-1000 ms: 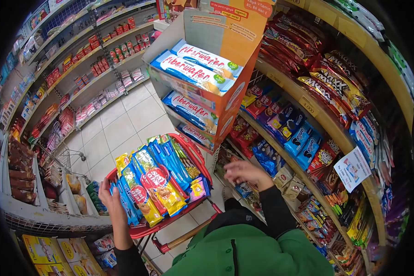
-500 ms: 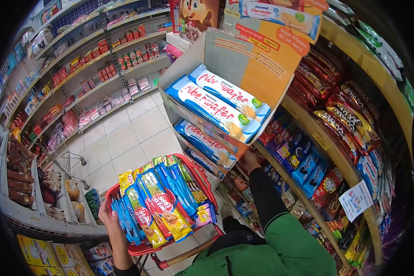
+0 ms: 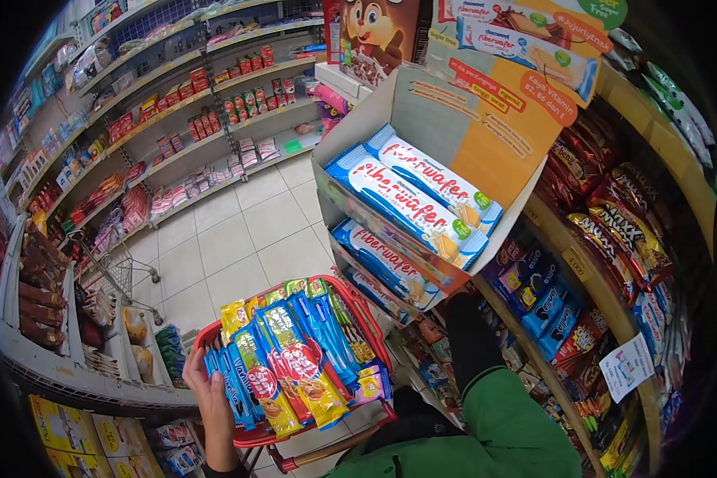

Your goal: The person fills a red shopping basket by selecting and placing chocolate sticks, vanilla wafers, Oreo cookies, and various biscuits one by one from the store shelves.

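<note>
My left hand [image 3: 209,398] grips the left rim of a red shopping basket [image 3: 372,307], with the thumb near the packs and the fingers along the side. The basket is full of snack packs, among them yellow-and-red biscuit packs [image 3: 304,362], blue Vanilla packs [image 3: 233,386] and small purple packs [image 3: 370,384]. My right arm [image 3: 476,342], in a black cuff and green sleeve, reaches up to the underside of a cardboard display box [image 3: 498,147]. Only a sliver of my right hand [image 3: 459,302] shows there; the fingers are hidden. White-and-blue fiberwafer packs [image 3: 410,203] lie in the box's two tiers.
Snack shelves [image 3: 577,267] run close along the right, with a hanging price card [image 3: 626,367]. Stocked shelves [image 3: 175,127] curve round the left and back. A wire cart [image 3: 119,275] stands on the tiled floor [image 3: 231,239]. A cereal box [image 3: 378,40] is behind the display.
The view has shifted, so the display box and basket sit further right and lower. More of my right hand is now hidden by the box. My left hand stays on the basket rim.
</note>
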